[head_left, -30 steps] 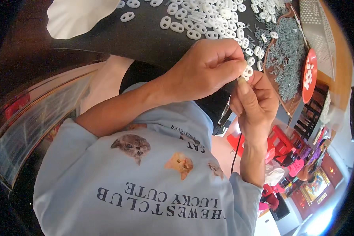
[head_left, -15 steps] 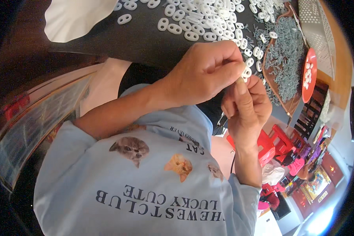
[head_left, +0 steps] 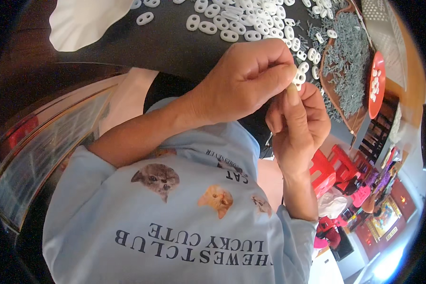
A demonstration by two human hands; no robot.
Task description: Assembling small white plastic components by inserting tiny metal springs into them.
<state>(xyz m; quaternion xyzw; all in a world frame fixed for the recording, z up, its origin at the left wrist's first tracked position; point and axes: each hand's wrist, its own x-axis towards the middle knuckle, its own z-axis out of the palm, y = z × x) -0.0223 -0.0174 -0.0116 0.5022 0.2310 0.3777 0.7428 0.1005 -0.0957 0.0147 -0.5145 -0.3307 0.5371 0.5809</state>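
Observation:
A small white plastic piece with two holes [head_left: 299, 80] is pinched where my two hands meet, just off the dark table's near edge. My left hand [head_left: 248, 78] is closed, thumb against curled fingers, at the upper side of the piece. From below, my right hand [head_left: 300, 125] grips it between thumb and bent fingers. Fingertips cover part of it, and whether a screw sits in a hole cannot be made out. Just beyond lies a heap of similar white two-hole pieces [head_left: 251, 19] on the dark table [head_left: 175, 52]. Beside it, many small grey screws [head_left: 348, 66] are piled.
A white dish with a wavy rim [head_left: 80, 28] stands at the far left. A red dish [head_left: 375, 106] holding small white bits is right of the screws, near a perforated white basket [head_left: 386, 33]. Red stools [head_left: 322, 173] stand on the floor at right.
Both hands stay pinched at the white piece. My left hand has shifted slightly up, and the thumb and fingertips around the piece have moved a little. The whole view has tilted slightly.

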